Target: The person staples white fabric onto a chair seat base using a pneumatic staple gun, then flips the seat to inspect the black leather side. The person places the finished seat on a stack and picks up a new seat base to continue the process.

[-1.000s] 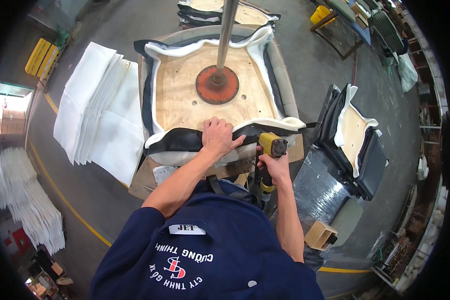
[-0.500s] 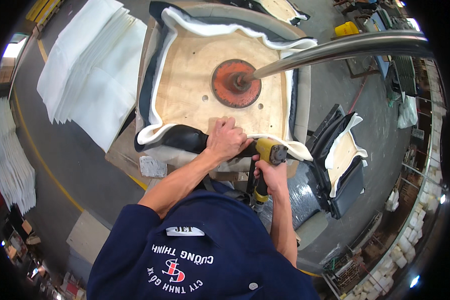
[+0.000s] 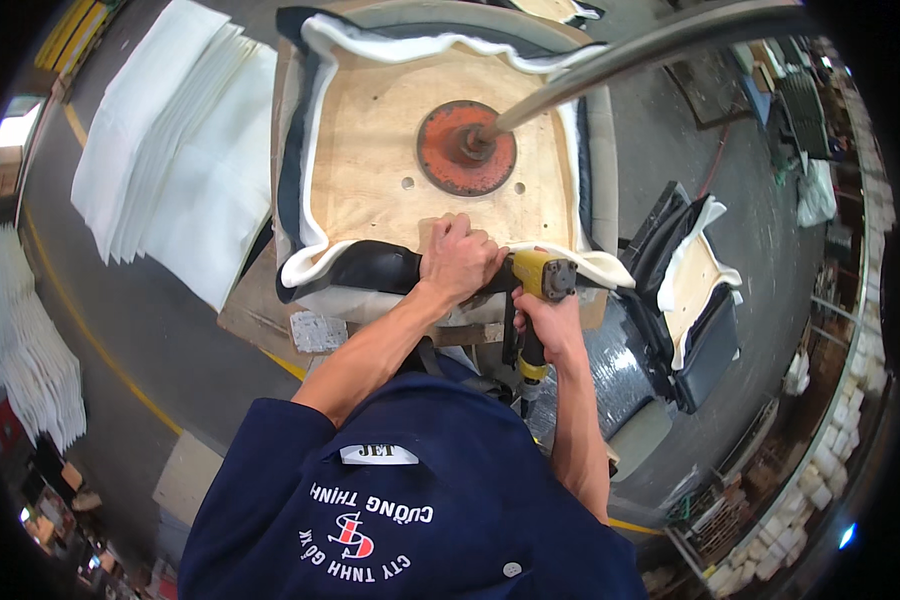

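Observation:
A plywood seat panel (image 3: 370,120) lies underside up, with white padding (image 3: 317,150) and a dark cover standing loose around its rim. An orange round press plate (image 3: 466,150) on a metal rod (image 3: 590,75) bears on its middle. At the near edge my left hand (image 3: 458,262) is closed on the black cover (image 3: 375,268), folding it over the wood. My right hand (image 3: 550,325) grips a yellow staple gun (image 3: 538,272) by its handle. The gun's head is at that near edge, just right of my left hand; its nose is hidden.
White padding sheets (image 3: 170,140) are stacked on the left, with another white stack (image 3: 25,340) farther out. Right of the work stands a partly covered chair piece (image 3: 692,285), beside a plastic-wrapped surface (image 3: 610,365). The slanting metal rod crosses above the panel's far right corner.
The view has shifted slightly. Both hands stay at the near edge, with the left still on the cover and the staple gun in nearly the same place beside it.

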`<state>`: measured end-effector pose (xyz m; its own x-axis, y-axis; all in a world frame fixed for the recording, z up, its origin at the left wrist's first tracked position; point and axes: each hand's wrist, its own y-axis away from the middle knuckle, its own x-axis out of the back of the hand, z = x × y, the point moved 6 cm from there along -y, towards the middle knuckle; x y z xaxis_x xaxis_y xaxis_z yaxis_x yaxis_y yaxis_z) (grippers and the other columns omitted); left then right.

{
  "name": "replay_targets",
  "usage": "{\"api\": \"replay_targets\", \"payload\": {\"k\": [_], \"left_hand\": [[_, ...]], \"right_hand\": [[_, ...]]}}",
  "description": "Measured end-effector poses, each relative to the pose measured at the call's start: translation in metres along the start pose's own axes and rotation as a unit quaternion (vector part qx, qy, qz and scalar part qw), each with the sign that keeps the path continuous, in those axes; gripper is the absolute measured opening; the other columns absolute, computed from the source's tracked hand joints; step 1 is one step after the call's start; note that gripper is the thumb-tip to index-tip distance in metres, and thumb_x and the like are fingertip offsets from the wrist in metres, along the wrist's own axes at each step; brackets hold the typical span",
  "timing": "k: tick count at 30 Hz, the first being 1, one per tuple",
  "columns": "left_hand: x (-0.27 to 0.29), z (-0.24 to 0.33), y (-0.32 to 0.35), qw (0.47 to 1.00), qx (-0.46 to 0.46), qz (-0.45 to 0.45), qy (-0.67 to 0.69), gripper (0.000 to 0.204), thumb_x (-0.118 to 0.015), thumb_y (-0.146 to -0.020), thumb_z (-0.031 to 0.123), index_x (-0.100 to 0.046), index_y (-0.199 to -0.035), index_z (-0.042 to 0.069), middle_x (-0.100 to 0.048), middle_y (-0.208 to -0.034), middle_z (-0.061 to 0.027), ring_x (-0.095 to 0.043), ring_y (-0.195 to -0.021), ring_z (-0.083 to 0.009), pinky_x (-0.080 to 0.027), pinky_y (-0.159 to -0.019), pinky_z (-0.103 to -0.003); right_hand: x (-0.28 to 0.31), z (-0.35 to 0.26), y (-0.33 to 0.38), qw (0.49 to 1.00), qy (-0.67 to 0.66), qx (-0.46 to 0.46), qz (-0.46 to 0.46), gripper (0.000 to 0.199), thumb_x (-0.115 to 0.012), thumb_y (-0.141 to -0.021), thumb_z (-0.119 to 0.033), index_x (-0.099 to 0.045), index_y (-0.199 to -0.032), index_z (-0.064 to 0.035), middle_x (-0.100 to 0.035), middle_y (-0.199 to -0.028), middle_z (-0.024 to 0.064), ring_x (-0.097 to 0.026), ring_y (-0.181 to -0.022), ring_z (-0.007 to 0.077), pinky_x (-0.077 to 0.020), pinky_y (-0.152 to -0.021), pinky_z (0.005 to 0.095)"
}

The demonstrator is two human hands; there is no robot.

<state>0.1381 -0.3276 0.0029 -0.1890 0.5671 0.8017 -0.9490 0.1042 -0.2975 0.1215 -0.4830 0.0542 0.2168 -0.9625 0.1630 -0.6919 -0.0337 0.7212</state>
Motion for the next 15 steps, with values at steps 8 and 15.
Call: {"api": "replay_targets", "payload": {"k": [8,15], "left_hand": [[0.04,-0.012,0.01,0.989,-0.034,-0.124,0.072,0.047,-0.069,-0.085,0.057,-0.078,-0.089,0.011,-0.07,-0.087,-0.0058,-0.06,-0.098,-0.0262,-0.04,-0.091,-0.044],[0.023,0.0,0.01,0.992,-0.052,-0.104,-0.042,0.047,-0.073,-0.083,0.055,-0.077,-0.081,0.009,-0.067,-0.086,-0.0064,-0.057,-0.095,-0.0273,-0.039,-0.092,-0.044]], "right_hand": [[0.022,0.033,0.019,0.995,-0.083,0.047,0.031,0.086,-0.061,-0.081,0.011,-0.038,-0.16,-0.0137,-0.071,-0.106,0.0125,-0.062,-0.061,0.0141,-0.0529,-0.055,0.0285],[0.021,0.022,0.017,0.993,-0.11,0.047,-0.002,0.087,-0.061,-0.081,0.014,-0.038,-0.16,-0.0152,-0.072,-0.11,0.013,-0.062,-0.062,0.0141,-0.0532,-0.053,0.029]]}}
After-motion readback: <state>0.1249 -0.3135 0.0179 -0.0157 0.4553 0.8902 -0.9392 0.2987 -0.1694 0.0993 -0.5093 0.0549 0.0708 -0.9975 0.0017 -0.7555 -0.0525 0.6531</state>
